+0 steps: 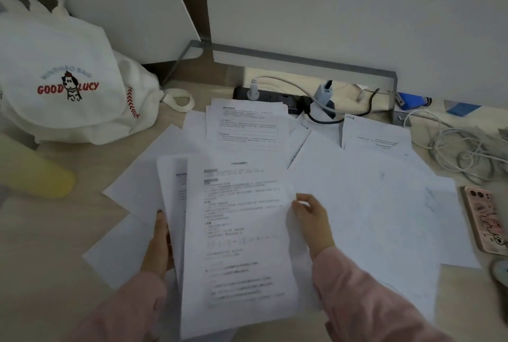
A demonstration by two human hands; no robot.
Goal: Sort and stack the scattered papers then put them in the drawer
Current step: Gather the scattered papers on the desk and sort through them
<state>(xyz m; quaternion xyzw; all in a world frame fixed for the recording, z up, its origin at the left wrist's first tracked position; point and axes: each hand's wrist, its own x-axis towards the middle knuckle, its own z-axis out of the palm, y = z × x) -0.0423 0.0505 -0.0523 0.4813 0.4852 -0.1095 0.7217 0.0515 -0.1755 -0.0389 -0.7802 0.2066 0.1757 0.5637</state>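
Note:
White printed papers lie scattered over a light wooden desk (49, 231). My left hand (158, 245) grips the left edge of a small sheaf of papers (173, 204) raised above the desk. My right hand (312, 220) pinches the right edge of a printed sheet (239, 231) that lies over the front of that sheaf. More loose sheets (371, 204) spread out to the right, and a printed page (247, 127) lies further back. No drawer is in view.
A white tote bag (63, 80) stands at the back left, with a yellow object (35, 174) in front of it. A black power strip (275, 97) with plugs and tangled white cables (461, 149) lies at the back right. A pink-cased phone (485, 220) lies at the right edge.

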